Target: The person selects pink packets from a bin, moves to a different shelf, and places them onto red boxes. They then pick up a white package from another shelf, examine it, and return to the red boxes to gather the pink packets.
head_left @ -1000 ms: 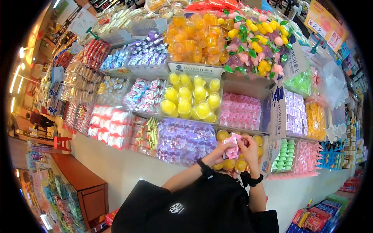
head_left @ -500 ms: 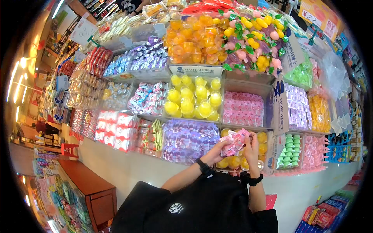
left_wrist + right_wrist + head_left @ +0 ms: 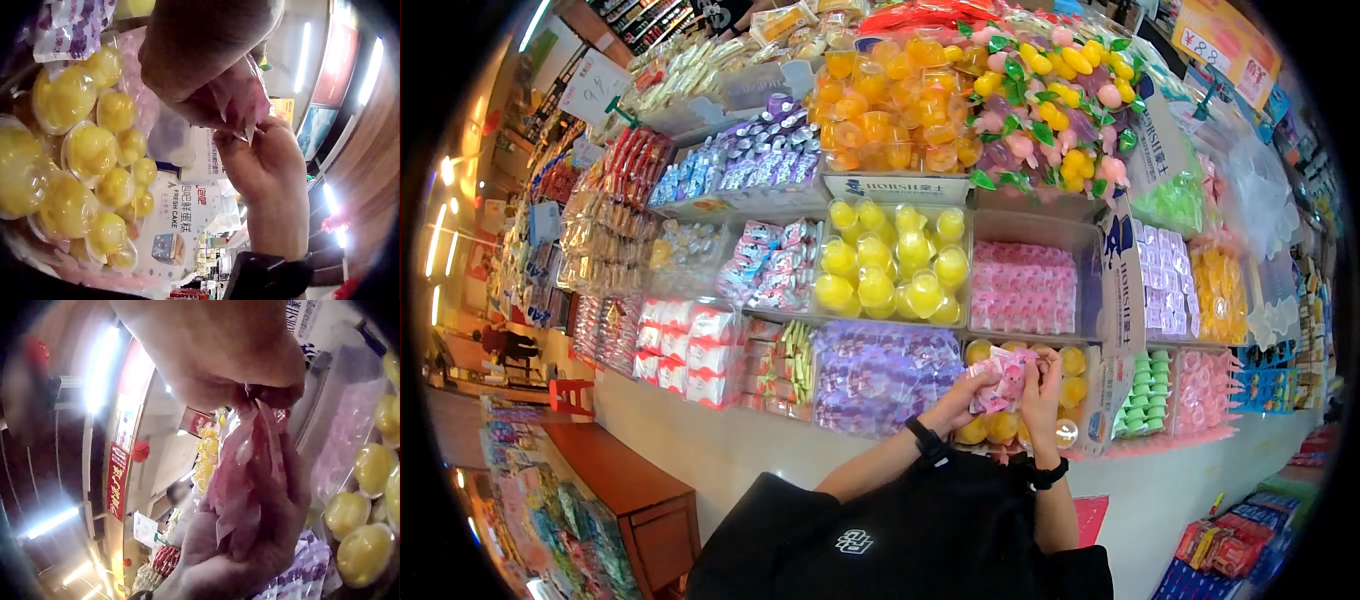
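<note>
A small bunch of pink plastic-wrapped packets [image 3: 1000, 386] is held between both hands in front of the body. My left hand [image 3: 954, 402] grips the bunch from the left, its fingers curled round it. From the right, my right hand [image 3: 1042, 390] pinches the upper edge of a packet between thumb and fingertips. The right wrist view shows the crinkled pink wrappers [image 3: 240, 481] lying in the left palm, with the right fingertips at their top corner. Just below the hands is a bin of yellow domed cups [image 3: 1072, 385].
Beyond the hands stand clear bins with pink packets [image 3: 1025, 285], yellow cups [image 3: 895, 265] and purple packets [image 3: 885, 375]. A printed cardboard divider [image 3: 1122, 285] rises to the right. Further right are green cups [image 3: 1150, 390]. A brown wooden counter [image 3: 615, 460] stands at lower left.
Across the frames, the pink bunch has spread out more in the left hand. The right fingers have shifted slightly along its right edge, still pinching. The head view has swung slightly.
</note>
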Demonstrator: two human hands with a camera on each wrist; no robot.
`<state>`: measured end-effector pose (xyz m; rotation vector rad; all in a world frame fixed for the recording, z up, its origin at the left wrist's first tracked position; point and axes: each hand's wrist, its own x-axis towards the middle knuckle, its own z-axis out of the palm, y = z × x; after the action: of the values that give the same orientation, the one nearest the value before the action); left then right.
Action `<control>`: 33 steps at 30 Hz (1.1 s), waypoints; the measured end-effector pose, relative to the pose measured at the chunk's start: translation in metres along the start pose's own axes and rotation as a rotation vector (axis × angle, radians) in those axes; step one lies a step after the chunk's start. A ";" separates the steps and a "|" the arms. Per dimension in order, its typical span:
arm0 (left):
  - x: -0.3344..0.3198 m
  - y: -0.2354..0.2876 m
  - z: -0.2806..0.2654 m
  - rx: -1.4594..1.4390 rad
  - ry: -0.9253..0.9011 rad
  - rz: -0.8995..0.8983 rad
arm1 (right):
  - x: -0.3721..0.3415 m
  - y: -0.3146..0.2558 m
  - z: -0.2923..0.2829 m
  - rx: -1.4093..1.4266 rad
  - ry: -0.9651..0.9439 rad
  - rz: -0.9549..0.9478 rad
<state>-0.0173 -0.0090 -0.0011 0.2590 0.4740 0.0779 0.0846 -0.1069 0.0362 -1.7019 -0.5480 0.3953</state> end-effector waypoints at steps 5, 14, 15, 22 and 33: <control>0.001 0.010 0.006 0.049 -0.043 0.019 | 0.026 -0.016 -0.017 -0.182 -0.246 -0.192; 0.009 0.014 0.019 0.088 -0.032 0.024 | 0.073 -0.066 -0.022 -0.240 -0.546 -0.145; 0.014 0.013 0.020 0.087 -0.028 0.025 | 0.076 -0.065 -0.020 -0.238 -0.549 -0.143; 0.038 0.015 0.014 0.039 -0.061 0.108 | 0.090 -0.056 -0.019 -0.323 -0.659 -0.208; 0.053 0.018 0.023 0.099 0.032 0.082 | 0.094 -0.047 -0.030 -0.355 -0.615 -0.048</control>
<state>0.0401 0.0101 -0.0003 0.3747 0.5001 0.1390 0.1722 -0.0721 0.0912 -1.8925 -1.1595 0.8358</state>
